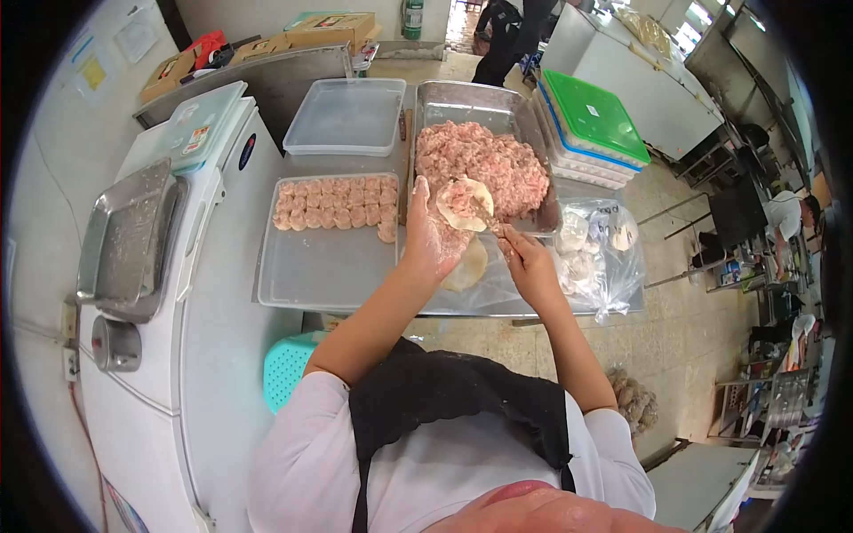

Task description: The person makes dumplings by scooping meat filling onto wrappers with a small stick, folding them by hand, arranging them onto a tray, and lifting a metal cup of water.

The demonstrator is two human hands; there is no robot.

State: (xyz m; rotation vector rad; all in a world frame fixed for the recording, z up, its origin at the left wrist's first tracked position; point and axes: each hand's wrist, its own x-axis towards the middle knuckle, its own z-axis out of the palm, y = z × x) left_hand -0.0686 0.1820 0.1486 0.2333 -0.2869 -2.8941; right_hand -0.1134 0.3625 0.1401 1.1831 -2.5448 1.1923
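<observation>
While the left hand (435,242) cradles a wrapper (465,204) mid-frame, the right hand (530,266) grips a utensil (494,226) (bag lettering (608,211), right, unclear).

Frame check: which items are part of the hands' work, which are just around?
In use:
- wrapper
- minced meat
- left hand
- right hand
- tray of filled pieces

Lying about:
- metal pot
- turquoise basket
- cardboard boxes
- fire extinguisher

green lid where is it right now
In the head view, the green lid tops the stack of containers on the person's right, beside the metal tray of minced meat.
</observation>
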